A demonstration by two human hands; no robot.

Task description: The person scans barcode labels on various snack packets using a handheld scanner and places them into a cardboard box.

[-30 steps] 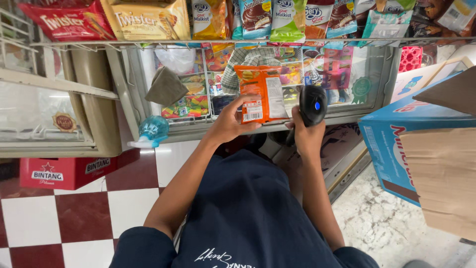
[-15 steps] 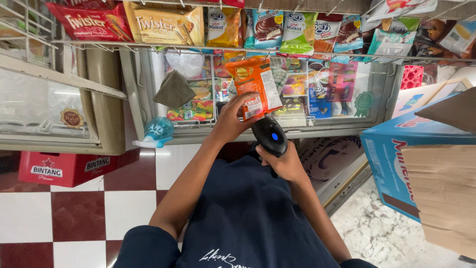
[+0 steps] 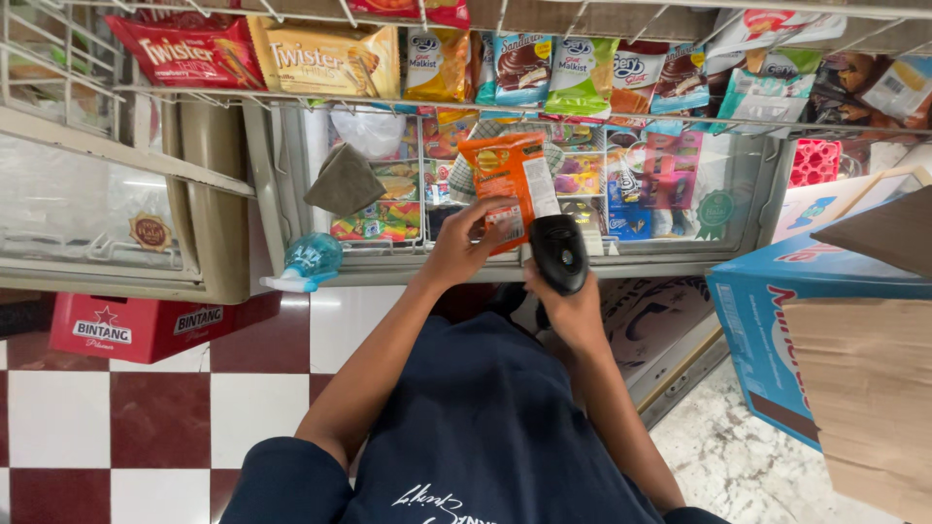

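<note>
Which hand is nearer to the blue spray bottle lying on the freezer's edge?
Left. The left hand, holding the orange snack packet, is nearer to the blue spray bottle, which lies to its left. The right hand, gripping the black barcode scanner, is farther right.

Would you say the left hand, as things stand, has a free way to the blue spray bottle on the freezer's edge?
Probably not: the left hand is holding the orange snack packet. The blue spray bottle lies close beside that forearm with nothing between.
</note>
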